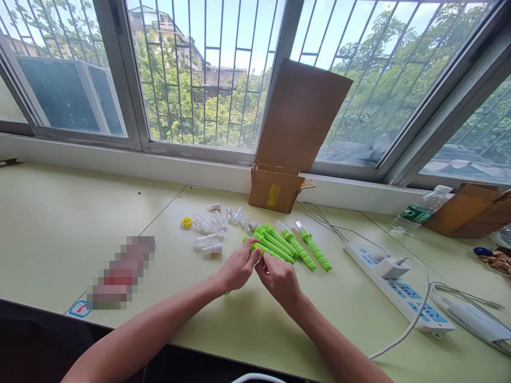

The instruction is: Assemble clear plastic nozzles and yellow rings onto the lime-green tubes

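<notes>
My left hand (238, 268) and my right hand (279, 279) meet over the pale green table (59, 229), both with fingers closed around one green ribbed stick (256, 248). Just beyond my hands lies a row of several similar green ribbed sticks (295, 246) with clear tips. To the left of that row sit several small clear plastic caps (209, 229) and a yellow ring (186, 222).
An open cardboard box (275, 187) stands against the window sill behind the parts. A white power strip (399, 287) with a plugged charger and cables lies at the right. Farther right are a plastic bottle (423, 210) and another cardboard box (471, 210). A blurred patch (122, 274) lies at the left.
</notes>
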`<state>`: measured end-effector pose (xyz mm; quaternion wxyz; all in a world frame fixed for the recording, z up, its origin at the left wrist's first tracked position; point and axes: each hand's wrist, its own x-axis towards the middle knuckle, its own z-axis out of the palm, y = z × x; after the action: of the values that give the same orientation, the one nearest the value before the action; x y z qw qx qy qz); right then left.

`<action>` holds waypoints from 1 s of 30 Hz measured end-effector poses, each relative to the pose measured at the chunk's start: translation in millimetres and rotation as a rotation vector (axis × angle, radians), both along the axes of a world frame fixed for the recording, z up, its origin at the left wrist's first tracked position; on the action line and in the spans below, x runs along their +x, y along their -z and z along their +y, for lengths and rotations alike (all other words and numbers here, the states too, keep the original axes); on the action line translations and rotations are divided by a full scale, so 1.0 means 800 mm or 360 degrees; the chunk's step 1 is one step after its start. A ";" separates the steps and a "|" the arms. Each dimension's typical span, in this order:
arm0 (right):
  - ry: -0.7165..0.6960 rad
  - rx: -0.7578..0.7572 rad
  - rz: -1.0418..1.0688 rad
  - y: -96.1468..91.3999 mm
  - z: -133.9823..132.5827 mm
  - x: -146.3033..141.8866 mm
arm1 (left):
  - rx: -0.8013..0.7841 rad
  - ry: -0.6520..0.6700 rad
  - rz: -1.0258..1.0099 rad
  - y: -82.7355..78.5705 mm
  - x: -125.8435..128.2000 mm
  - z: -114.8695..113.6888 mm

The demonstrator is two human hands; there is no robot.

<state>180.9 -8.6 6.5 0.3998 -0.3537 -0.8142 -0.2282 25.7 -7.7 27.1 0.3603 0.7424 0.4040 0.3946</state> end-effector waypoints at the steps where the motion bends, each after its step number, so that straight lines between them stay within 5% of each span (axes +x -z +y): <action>1: -0.0002 -0.0006 -0.0016 0.002 0.000 0.000 | -0.0004 -0.0003 -0.0013 0.000 0.000 0.000; 13: 0.0088 0.0020 0.0025 0.003 -0.003 -0.009 | -0.0049 -0.0023 -0.0112 -0.003 -0.001 0.001; 30: 0.0242 -0.0048 0.0170 -0.006 0.000 0.005 | 0.0323 0.0059 0.0075 0.001 -0.008 0.006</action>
<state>184.9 -8.3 11.0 0.4189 -0.4320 -0.7659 -0.2265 19.6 -2.8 25.9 0.2808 0.7917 0.3564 0.4091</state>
